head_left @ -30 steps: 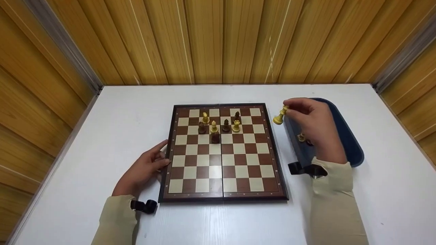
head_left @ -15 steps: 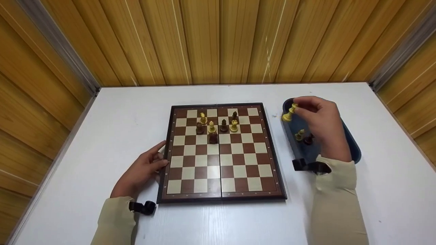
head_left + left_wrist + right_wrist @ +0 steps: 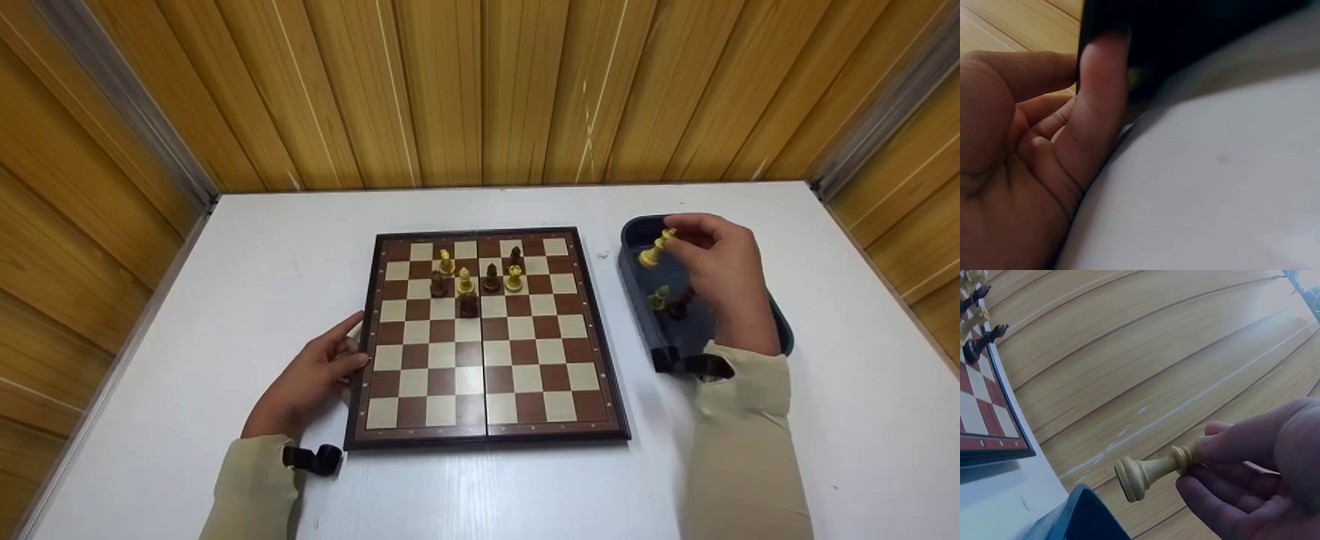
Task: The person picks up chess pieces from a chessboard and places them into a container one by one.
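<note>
My left hand [image 3: 319, 375] rests its thumb and forefinger against the left edge of the chessboard [image 3: 457, 375]; the left wrist view shows the thumb [image 3: 1100, 84] against the board's dark side. My right hand [image 3: 724, 270] holds a tall pale-yellow chess piece [image 3: 652, 256] over the blue tray [image 3: 636, 289]. Thumb and fingers pinch it near the top, so its head is mostly hidden. The right wrist view shows the piece [image 3: 1154, 472] tilted, its round base pointing left. Inside the tray lie a pale piece [image 3: 659, 298] and a dark piece [image 3: 679, 306].
Several pieces stand grouped on the board's far half, among them a pale piece [image 3: 513, 279] and a dark piece [image 3: 469, 305]. The white table [image 3: 247, 262] meets a wood-slat wall [image 3: 480, 90] at the back.
My right hand has moved right with the pale piece, from beside the board to over the tray. The left hand has stayed at the board's edge.
</note>
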Tool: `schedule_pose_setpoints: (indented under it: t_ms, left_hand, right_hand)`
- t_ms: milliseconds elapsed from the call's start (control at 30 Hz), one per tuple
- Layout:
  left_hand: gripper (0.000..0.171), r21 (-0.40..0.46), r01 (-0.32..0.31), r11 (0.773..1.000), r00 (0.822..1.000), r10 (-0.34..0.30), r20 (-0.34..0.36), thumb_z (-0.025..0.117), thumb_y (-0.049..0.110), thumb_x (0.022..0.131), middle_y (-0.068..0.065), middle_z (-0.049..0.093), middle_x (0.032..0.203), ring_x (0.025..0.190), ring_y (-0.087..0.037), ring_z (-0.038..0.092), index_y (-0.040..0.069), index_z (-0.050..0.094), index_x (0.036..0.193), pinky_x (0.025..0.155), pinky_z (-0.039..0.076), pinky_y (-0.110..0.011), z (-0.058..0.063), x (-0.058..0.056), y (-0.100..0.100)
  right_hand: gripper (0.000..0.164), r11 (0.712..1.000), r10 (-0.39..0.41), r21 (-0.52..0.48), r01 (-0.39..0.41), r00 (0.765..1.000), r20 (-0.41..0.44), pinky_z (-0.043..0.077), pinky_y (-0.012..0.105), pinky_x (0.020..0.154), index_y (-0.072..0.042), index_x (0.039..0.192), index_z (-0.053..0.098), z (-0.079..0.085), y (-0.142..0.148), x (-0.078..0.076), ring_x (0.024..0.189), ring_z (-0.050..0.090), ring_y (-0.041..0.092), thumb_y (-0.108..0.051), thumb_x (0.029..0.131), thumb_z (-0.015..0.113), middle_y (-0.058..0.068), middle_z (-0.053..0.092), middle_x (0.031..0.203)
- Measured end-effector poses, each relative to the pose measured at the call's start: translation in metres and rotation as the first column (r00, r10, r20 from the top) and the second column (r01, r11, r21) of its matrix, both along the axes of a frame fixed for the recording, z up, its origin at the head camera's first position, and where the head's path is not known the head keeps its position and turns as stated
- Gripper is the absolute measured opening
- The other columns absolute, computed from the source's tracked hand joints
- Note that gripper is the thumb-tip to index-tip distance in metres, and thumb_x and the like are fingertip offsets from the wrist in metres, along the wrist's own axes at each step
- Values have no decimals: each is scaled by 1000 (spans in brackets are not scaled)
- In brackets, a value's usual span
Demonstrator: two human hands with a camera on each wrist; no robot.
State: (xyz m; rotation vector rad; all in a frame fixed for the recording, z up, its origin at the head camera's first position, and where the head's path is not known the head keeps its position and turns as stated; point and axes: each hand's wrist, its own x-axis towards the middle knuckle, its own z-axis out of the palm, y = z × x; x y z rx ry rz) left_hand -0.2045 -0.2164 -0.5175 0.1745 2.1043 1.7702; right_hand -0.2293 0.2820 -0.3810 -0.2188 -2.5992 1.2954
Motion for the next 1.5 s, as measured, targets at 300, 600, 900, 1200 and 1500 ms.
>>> schedule_pose_setpoints:
  t_ms: [300, 600, 900, 1200, 1500]
  left_hand:
    - [71, 38, 20, 999, 1000, -21, 1, 60, 12, 96, -12, 57, 101, 74, -18, 64, 24, 23, 155, 58, 59, -37, 1, 1, -2]
    - [72, 48, 39, 998, 999, -39, -14, 60, 13, 96, -11, 57, 100, 73, -18, 64, 22, 22, 155, 57, 60, -40, -1, 0, -3]
    - [70, 20, 8, 1000, 1000, -9, 25, 60, 15, 96, -10, 57, 101, 78, -18, 63, 25, 24, 155, 61, 59, -37, 2, 0, 1]
    - [70, 40, 10, 999, 1000, -11, 20, 60, 12, 96, -10, 55, 100, 75, -17, 63, 24, 23, 155, 58, 59, -37, 1, 1, 1]
    - [70, 27, 4, 1000, 1000, -5, 17, 60, 12, 96, -10, 55, 99, 74, -16, 62, 24, 24, 155, 57, 59, -37, 1, 0, 1]
  right_hand:
    - [32, 998, -38, 42, 36, 999, 32, 47, 15, 70, -8, 125, 64, -7, 8, -5, 92, 53, 6, -22, 96, 60, 5, 62, 111]
    - [32, 991, -75, 122, 61, 991, 111, 48, 16, 66, -11, 126, 64, -10, 18, -6, 100, 55, 18, -21, 96, 58, 12, 62, 120]
    - [31, 980, -120, 173, 102, 988, 97, 46, 29, 82, -7, 124, 65, -16, 24, -7, 108, 56, 24, -14, 94, 59, 16, 63, 120]
    - [32, 977, -126, 188, 102, 985, 117, 46, 41, 91, -5, 124, 64, -18, 27, -6, 112, 56, 31, -11, 93, 57, 20, 62, 121]
    - [36, 981, -124, 170, 95, 978, 168, 44, 47, 99, -8, 130, 60, -12, 28, -8, 119, 50, 32, -13, 95, 54, 18, 57, 130]
